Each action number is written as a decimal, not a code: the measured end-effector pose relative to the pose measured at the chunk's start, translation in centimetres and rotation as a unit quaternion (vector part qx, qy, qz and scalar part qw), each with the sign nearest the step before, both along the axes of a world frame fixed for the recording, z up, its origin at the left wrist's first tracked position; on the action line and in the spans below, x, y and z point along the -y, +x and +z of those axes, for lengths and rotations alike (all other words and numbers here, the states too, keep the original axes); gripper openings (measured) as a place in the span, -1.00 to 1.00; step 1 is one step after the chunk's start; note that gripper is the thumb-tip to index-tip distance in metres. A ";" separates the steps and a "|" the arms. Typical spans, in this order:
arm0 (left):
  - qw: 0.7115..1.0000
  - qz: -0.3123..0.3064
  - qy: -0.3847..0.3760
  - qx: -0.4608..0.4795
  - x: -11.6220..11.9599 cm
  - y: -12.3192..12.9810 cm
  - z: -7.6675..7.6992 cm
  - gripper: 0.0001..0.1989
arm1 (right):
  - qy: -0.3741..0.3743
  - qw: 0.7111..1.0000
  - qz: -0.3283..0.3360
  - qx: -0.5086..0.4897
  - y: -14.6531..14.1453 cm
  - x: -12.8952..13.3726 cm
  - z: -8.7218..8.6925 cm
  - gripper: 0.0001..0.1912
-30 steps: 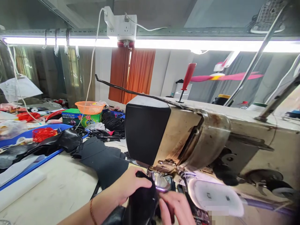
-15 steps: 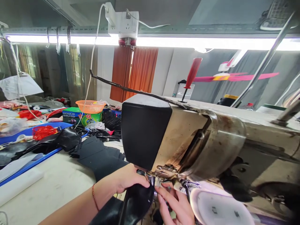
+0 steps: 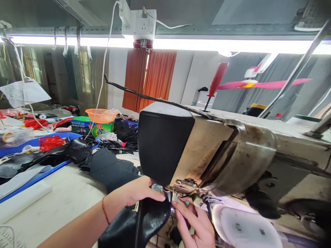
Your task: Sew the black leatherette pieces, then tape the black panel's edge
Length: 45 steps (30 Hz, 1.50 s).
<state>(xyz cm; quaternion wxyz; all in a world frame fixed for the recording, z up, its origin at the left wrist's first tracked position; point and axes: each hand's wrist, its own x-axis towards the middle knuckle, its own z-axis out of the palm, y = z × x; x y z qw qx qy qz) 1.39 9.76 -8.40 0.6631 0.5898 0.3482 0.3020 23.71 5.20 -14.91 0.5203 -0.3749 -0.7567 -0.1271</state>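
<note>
A glossy black leather-like piece point(image 3: 152, 220) hangs below the head of a sewing machine point(image 3: 165, 148), its upper edge at the needle area. My left hand point(image 3: 141, 191) is closed on the top of this piece, thumb on its face, the other fingers hidden behind it. On the right of the needle area, my right hand point(image 3: 193, 220) has its fingertips together at the piece's edge; whatever lies between them is too small to make out. A lit white lamp point(image 3: 247, 225) glows beside my right hand.
Flat black pieces point(image 3: 111, 168) lie on the pale table point(image 3: 69, 196) at left. Behind them are a blue tray point(image 3: 62, 165), a green box point(image 3: 77, 125) and an orange basket point(image 3: 100, 116). A red-handled screwdriver point(image 3: 218, 79) stands on the machine.
The view has shifted slightly, so the machine appears a little further right. Both hands stay at the needle area, still at the black piece.
</note>
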 end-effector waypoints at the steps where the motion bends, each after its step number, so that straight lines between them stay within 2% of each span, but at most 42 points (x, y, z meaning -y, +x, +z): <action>1: 1.000 -0.028 -0.007 0.002 0.1 -0.4 -0.3 -0.67 | -0.001 1.000 0.000 -0.002 0.0 0.0 0.0 -0.75; 4: 0.996 -0.081 -0.035 0.024 0.9 -1.4 -0.9 -0.54 | 0.001 1.000 -0.007 0.006 0.1 0.0 -0.2 -0.75; 9: 0.995 -0.059 -0.064 0.058 1.7 -1.7 -0.4 -0.41 | 0.008 0.999 -0.015 0.040 0.3 -0.2 -0.7 -0.74; 13: 0.995 -0.047 -0.072 0.050 1.6 -1.5 -0.1 -0.42 | 0.002 0.999 -0.017 0.043 0.4 -0.2 -1.0 -0.74; 19: 0.996 -0.018 -0.073 0.056 1.7 -1.3 -0.5 -0.47 | 0.000 0.998 -0.024 0.051 0.4 -0.1 -1.0 -0.75; 23: 0.996 0.019 -0.067 0.060 1.9 -1.0 -0.3 -0.50 | 0.008 0.998 -0.034 0.060 0.4 -0.2 -1.0 -0.75; 27: 0.996 0.030 -0.056 0.065 2.1 -0.9 -0.1 -0.47 | 0.025 0.997 -0.041 0.058 0.1 -0.3 -1.3 -0.76; 31: 0.996 0.046 -0.041 0.066 2.4 -0.8 0.2 -0.54 | 0.030 0.998 -0.031 0.045 -0.2 -0.3 -1.6 -0.76; 35: 0.994 0.068 -0.040 0.076 2.7 -0.4 0.4 -0.64 | 0.037 0.998 -0.020 0.041 -0.4 -0.2 -1.4 -0.76; 40: 0.990 0.114 -0.021 0.077 3.3 0.0 0.4 -0.65 | 0.034 0.999 -0.011 0.039 -0.5 -0.1 -1.1 -0.76; 45: 0.988 0.132 -0.018 0.077 3.5 0.3 0.2 -0.68 | 0.037 0.998 -0.015 0.041 -0.5 0.1 -0.9 -0.77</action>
